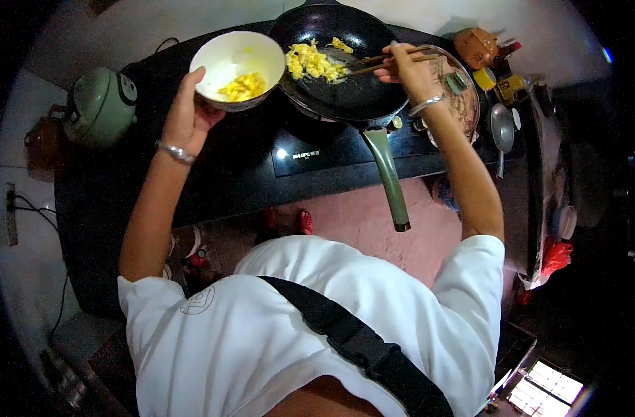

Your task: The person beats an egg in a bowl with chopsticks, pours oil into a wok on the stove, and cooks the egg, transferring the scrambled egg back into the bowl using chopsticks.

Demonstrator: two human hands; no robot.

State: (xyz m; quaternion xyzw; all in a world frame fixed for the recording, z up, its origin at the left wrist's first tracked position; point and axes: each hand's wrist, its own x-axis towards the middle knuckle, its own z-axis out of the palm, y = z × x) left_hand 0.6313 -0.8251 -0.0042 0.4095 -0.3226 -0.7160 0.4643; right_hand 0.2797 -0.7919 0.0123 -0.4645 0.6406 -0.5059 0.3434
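My left hand [190, 111] grips a white bowl [213, 59] by its rim and side, tilted so its inside shows. Some yellow scrambled egg [244, 87] lies in the bowl. To its right, a black frying pan [345, 104] with a green handle [383, 167] sits on the stove [297, 156]. More scrambled egg [314, 62] is in the pan, mostly on its left side. My right hand [404, 69] is closed around a pair of chopsticks [373, 64], their tips reaching into the pan at the egg's right edge.
A green rice cooker [99, 108] stands on the left of the dark counter [213, 181]. Right of the pan are a round glass lid [460, 104], a metal ladle [501, 128], a brown pot [476, 45] and a yellow-capped bottle [485, 78]. The pan handle juts past the counter's front edge.
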